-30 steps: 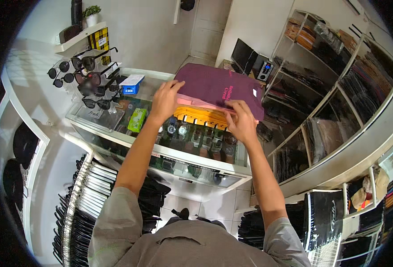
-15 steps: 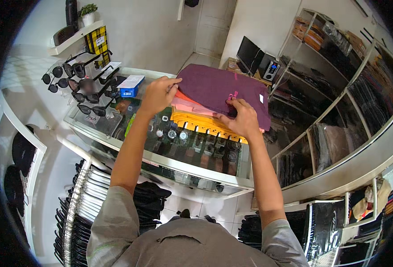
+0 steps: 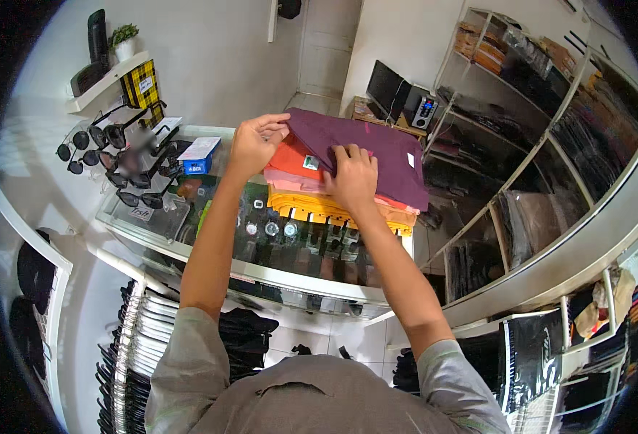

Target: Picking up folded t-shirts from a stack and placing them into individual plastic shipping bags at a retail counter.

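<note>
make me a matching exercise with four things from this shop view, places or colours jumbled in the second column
Column one
1. purple garment
2. orange garment
3. potted plant
4. monitor

Column two
A. on the white wall shelf
B. partly covered by the purple garment
C. black
D. the right hand is on top of it

Pairs: 1-D, 2-B, 3-A, 4-C

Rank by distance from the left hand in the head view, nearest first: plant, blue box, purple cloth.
1. Purple cloth: touching the left hand, on its right.
2. Blue box: counter, left of the hand.
3. Plant: wall shelf, upper left.
</note>
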`<state>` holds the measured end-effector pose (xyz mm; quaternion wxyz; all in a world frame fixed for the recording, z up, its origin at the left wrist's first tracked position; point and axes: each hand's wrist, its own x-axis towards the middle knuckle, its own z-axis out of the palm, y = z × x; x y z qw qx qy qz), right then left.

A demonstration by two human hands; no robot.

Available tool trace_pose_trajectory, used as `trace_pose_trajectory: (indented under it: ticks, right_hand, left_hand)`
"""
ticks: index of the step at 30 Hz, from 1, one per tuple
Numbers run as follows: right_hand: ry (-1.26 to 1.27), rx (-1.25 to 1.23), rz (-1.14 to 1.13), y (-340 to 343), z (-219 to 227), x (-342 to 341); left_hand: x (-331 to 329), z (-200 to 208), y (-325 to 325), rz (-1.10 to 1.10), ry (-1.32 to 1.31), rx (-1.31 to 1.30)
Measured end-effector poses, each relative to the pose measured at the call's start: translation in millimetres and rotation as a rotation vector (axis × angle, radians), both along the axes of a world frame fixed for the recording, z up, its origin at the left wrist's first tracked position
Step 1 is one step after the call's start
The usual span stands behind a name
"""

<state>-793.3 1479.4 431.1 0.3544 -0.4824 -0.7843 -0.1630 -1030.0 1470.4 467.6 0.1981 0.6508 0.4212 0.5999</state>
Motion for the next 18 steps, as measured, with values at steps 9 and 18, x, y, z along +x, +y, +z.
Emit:
trace_pose_trajectory:
  ticks: [9, 18]
  right_hand:
    - [-0.155, 0.199, -0.085, -1.7, -20.5, 120.9]
    - [-0.162, 0.256, -0.052, -69.5, 28.4, 135.7]
  left_hand:
    - [-5.5, -19.2, -29.2, 0.407, 0.292, 0.097]
    - [-0.1, -20.6, -76.1, 0.200, 0.161, 0.326]
